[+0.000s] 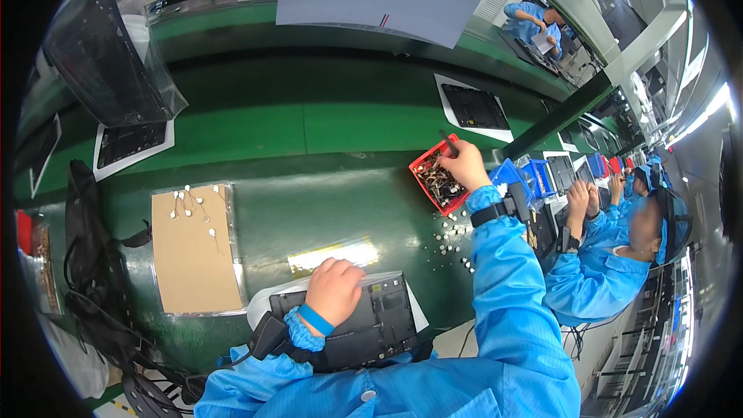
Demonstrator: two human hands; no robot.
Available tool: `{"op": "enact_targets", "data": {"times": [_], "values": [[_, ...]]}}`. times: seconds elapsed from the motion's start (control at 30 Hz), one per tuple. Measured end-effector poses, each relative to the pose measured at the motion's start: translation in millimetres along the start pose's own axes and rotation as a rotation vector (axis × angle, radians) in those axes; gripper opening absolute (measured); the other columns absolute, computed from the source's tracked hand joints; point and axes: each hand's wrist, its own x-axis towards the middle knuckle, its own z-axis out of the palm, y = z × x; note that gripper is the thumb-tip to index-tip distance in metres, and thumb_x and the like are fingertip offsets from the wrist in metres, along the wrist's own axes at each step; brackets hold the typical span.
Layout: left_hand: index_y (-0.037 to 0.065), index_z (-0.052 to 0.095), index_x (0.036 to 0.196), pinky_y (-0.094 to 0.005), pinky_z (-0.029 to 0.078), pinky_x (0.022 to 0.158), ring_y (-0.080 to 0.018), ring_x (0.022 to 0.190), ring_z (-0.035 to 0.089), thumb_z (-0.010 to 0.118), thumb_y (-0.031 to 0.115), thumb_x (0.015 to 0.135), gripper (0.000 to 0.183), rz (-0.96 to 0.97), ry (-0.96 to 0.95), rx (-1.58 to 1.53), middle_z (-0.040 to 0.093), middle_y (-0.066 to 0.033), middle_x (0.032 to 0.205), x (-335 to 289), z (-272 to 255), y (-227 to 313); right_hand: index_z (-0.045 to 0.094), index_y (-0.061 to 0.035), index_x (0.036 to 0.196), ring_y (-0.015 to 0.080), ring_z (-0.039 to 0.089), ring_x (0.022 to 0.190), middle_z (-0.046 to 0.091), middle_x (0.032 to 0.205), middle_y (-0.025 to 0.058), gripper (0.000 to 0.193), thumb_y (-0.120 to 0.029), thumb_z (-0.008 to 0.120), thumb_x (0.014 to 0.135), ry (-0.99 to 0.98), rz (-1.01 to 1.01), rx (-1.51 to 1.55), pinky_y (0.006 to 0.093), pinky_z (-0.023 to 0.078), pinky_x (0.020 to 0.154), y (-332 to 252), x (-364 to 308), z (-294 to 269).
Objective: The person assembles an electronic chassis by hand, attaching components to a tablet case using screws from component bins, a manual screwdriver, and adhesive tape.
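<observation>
- Right hand (467, 164), right of centre in the frame, reaches over a red bin (426, 155), fingers drawn in around a slim dark tool (449, 142).
- Small mixed parts (438, 186) fill the bin beneath the fingers.
- Left hand (334, 294), lower centre, lies over the upper edge of a black panel (379, 329), fingers bent; whether they grip anything cannot be told.
- That panel sits at bottom centre, with a white sheet (419, 317) showing past its edges.
- Small white bits (447, 248) lie scattered on the green counter (286, 217), just below the bin.
- Left of centre, a brown board (197, 263) carries several white-ended wired pieces (186, 203).
- Right of frame, a co-worker in blue (604, 282) sits near.
</observation>
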Motion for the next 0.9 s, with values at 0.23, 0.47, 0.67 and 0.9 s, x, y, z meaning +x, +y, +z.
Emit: {"op": "enact_targets", "data": {"times": [0.23, 0.47, 0.67, 0.9], "values": [[0.007, 0.062, 0.080, -0.0393, 0.044, 0.073, -0.0303, 0.081, 0.053, 0.063, 0.004, 0.063, 0.018, -0.004, -0.006, 0.011, 0.057, -0.0100, 0.079, 1, 1, -1, 0.061, 0.0006, 0.094, 0.0062, 0.050, 0.054, 0.060, 0.071, 0.0025, 0.022, -0.001, 0.068, 0.073, -0.066, 0.318, 0.683, 0.0190, 0.035, 0.046, -32, -46, -48], [0.006, 0.061, 0.080, -0.0403, 0.043, 0.074, -0.0315, 0.081, 0.052, 0.062, 0.003, 0.063, 0.018, 0.011, 0.002, -0.011, 0.057, -0.0110, 0.079, 1, 6, -3, 0.063, -0.0025, 0.069, 0.0073, 0.049, 0.055, 0.057, 0.060, -0.0011, 0.010, -0.003, 0.072, 0.069, -0.115, 0.200, 0.755, 0.0223, 0.037, 0.050, -62, -163, -42], [0.005, 0.061, 0.081, -0.0406, 0.043, 0.074, -0.0317, 0.083, 0.053, 0.063, 0.003, 0.063, 0.018, 0.006, 0.032, -0.016, 0.058, -0.0113, 0.080, 0, 5, -1, 0.058, -0.0030, 0.067, 0.0053, 0.048, 0.057, 0.057, 0.063, -0.0010, 0.016, -0.005, 0.073, 0.073, -0.040, 0.417, 0.856, 0.0208, 0.036, 0.051, -83, -225, 25], [0.005, 0.061, 0.080, -0.0403, 0.044, 0.074, -0.0315, 0.081, 0.053, 0.063, 0.004, 0.064, 0.016, 0.022, 0.060, -0.027, 0.058, -0.0111, 0.080, 1, 6, -4, 0.055, -0.0033, 0.075, 0.0035, 0.039, 0.046, 0.054, 0.061, -0.0001, 0.013, -0.002, 0.068, 0.077, -0.105, 0.515, 0.926, 0.0187, 0.026, 0.041, -88, -228, 28]]}}
